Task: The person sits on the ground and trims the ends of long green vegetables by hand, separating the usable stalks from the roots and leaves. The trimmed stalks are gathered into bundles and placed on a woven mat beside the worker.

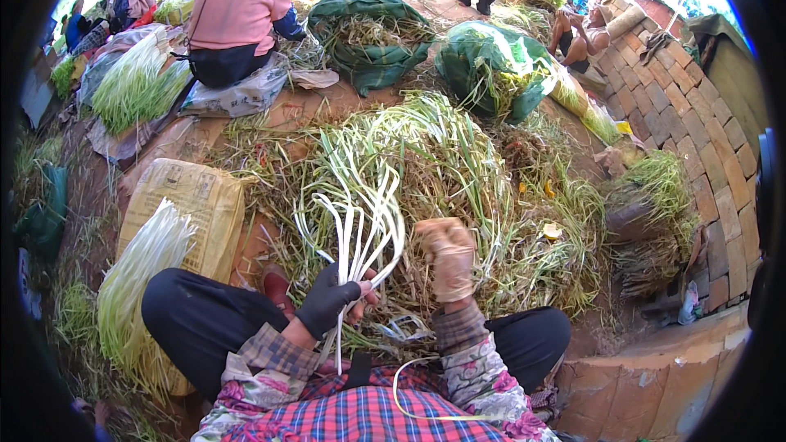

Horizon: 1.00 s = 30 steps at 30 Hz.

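Note:
My left hand, in a dark glove with bare fingertips showing, grips a small bunch of long white allium stalks. Their white parts fan out upward, and cut-looking ends hang below the fist. To the right, my right hand wears a tan, soiled glove. Its fingers are curled in, with nothing seen sticking out of them. Beyond both hands spreads a large heap of green and withered stalks and leaves. One loose pale strand lies across my plaid apron.
At left, a bundle of cleaned white stalks leans on a yellow printed sack. Green mesh sacks of trimmings stand ahead. A seated person in pink works beyond. At right are a greens pile and a brick edge.

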Each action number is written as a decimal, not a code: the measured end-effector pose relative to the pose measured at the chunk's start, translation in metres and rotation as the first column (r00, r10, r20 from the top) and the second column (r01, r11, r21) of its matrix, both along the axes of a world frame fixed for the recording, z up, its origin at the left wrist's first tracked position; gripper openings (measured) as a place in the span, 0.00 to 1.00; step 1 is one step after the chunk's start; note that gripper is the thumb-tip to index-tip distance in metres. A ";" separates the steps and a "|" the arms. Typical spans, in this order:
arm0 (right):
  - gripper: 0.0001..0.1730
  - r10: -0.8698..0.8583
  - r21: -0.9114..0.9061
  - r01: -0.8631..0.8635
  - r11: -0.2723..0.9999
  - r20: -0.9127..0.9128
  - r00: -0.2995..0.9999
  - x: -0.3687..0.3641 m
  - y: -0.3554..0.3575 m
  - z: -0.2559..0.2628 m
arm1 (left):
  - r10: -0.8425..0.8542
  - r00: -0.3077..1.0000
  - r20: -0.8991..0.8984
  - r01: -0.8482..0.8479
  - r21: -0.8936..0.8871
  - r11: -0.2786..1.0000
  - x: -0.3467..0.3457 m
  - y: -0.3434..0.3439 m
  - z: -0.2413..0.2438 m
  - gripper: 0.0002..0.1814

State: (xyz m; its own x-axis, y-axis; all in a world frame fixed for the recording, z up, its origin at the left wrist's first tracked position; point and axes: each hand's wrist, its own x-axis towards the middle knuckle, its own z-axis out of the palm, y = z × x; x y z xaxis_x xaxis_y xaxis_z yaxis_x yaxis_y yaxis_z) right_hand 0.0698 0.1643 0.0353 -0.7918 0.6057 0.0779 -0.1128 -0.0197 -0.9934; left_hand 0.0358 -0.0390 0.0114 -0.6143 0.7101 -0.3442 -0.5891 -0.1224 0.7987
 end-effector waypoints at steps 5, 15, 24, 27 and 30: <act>0.09 -0.091 0.002 0.091 0.996 -0.048 0.995 0.005 0.038 -0.005 | 0.099 0.995 -0.009 -0.097 0.114 0.989 -0.006 -0.006 -0.003 0.17; 0.24 0.304 0.205 -0.494 0.845 0.576 0.759 0.014 0.008 -0.032 | 0.343 0.864 0.369 -0.497 0.511 0.701 -0.039 -0.028 -0.004 0.14; 0.09 0.390 -0.159 -0.357 0.921 0.440 0.809 0.005 -0.013 -0.028 | 0.463 0.827 0.319 -0.558 0.364 0.746 -0.059 -0.017 -0.024 0.06; 0.07 0.376 -0.228 -0.350 0.909 0.081 0.923 0.033 -0.006 0.046 | 0.540 0.784 0.307 -0.620 0.381 0.685 -0.072 -0.017 -0.021 0.08; 0.09 0.528 -0.260 -0.464 0.847 0.311 0.790 0.048 -0.023 0.046 | 0.482 0.846 0.230 -0.532 0.287 0.797 -0.065 -0.004 -0.015 0.02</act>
State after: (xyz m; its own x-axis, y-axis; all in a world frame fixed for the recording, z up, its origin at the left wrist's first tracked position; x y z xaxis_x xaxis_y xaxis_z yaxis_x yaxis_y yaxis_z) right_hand 0.1177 0.1417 0.0809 -0.9378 0.0995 -0.3325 0.3181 -0.1371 -0.9381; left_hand -0.0294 -0.0426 -0.0041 -0.8817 0.3956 -0.2571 -0.4688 -0.6730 0.5721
